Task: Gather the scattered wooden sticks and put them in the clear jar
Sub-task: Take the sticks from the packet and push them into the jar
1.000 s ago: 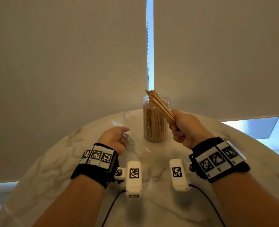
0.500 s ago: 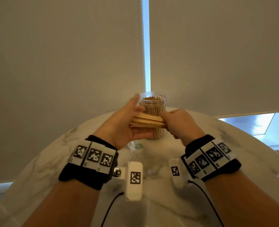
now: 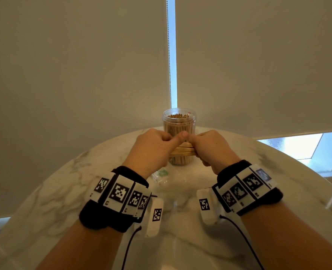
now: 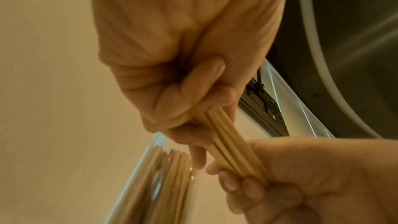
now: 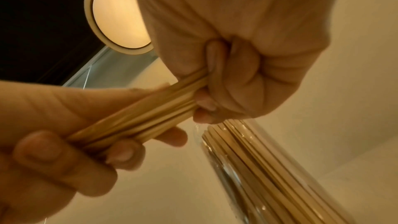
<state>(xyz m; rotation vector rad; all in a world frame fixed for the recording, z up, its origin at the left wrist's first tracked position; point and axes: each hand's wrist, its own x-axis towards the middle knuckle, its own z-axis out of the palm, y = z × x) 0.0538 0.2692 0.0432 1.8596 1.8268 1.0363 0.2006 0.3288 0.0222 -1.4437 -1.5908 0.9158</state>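
Observation:
A bundle of wooden sticks (image 3: 182,151) lies level in front of the clear jar (image 3: 179,121), held from both ends. My left hand (image 3: 151,149) grips its left end with fingers curled round it and the thumb stretched across the top. My right hand (image 3: 212,149) grips the right end the same way. The left wrist view shows the bundle (image 4: 232,144) running from my left hand (image 4: 183,100) into my right hand (image 4: 301,185). In the right wrist view the bundle (image 5: 140,117) spans both fists. The open jar (image 5: 258,159) stands upright, packed with several sticks.
The round marble table (image 3: 64,191) curves away on both sides. A crumpled clear wrapper (image 3: 161,175) with a green mark lies just in front of the jar, under my hands. Roller blinds hang close behind the table, with a bead chain (image 3: 169,55) in the gap.
My left hand rose from the wrapper on the table and took the bundle's free end. The bundle swung from tilted upward to level, and both hands now close round it.

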